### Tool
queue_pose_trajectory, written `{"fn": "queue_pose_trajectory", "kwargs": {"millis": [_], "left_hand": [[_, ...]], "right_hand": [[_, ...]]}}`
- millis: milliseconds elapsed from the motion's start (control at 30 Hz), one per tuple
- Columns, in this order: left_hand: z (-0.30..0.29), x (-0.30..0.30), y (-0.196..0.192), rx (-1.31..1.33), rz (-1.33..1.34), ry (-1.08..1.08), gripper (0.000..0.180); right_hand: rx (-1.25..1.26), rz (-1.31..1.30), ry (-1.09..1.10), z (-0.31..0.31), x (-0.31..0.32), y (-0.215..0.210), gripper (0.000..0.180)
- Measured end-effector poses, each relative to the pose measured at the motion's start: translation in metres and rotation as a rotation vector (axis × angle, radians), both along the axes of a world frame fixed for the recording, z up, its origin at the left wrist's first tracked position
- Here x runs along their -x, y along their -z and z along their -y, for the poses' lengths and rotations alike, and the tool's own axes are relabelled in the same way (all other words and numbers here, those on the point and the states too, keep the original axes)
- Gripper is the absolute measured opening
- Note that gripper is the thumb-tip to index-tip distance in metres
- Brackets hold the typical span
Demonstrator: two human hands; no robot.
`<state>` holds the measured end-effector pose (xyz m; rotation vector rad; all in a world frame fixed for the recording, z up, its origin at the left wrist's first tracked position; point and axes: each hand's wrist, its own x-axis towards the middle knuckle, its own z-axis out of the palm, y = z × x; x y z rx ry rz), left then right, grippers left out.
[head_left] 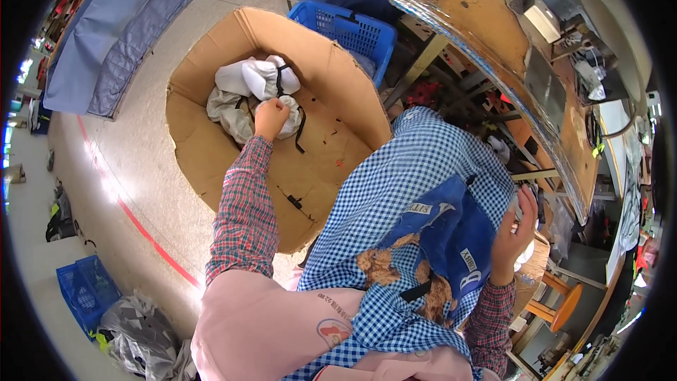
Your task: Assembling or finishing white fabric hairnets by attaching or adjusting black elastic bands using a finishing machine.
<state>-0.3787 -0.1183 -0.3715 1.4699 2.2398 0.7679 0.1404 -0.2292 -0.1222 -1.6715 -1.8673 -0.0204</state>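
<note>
My left hand (pixel 270 118) reaches down into a large cardboard box (pixel 211 148) and grips a white bundled fabric piece with black straps (pixel 288 111). More white and grey bundles (pixel 243 88) lie beside it in the box. My right hand (pixel 516 229) is raised near my right side, below the wooden workbench (pixel 486 35), fingers curled around a small grey and white object that I cannot make out. I wear a blue checked apron (pixel 409 212) over plaid sleeves.
A blue plastic crate (pixel 352 28) stands behind the box. Grey quilted fabric (pixel 113 35) lies at the upper left. Another blue crate (pixel 84 289) and crumpled grey material (pixel 144 339) sit at the lower left. A red floor line (pixel 141 226) runs past. A wooden stool (pixel 560 303) stands at the right.
</note>
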Motion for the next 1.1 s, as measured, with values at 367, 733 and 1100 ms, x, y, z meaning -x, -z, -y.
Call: {"fn": "queue_pose_trajectory", "kwargs": {"millis": [367,733,1100], "left_hand": [[0.061,-0.218,-0.274,-0.514,-0.017,0.880,0.012],[0.095,-0.314,-0.310,-0.773,-0.227,1.036,0.023],[0.077,-0.325,-0.306,0.136,0.825,1.060,0.022]], "right_hand": [[0.413,-0.910,-0.330,-0.022,0.077,-0.026,0.039],[0.347,-0.650,-0.300,0.019,0.023,-0.012,0.027],[0.545,-1.753,-0.503,0.028,0.011,-0.020,0.019]]}}
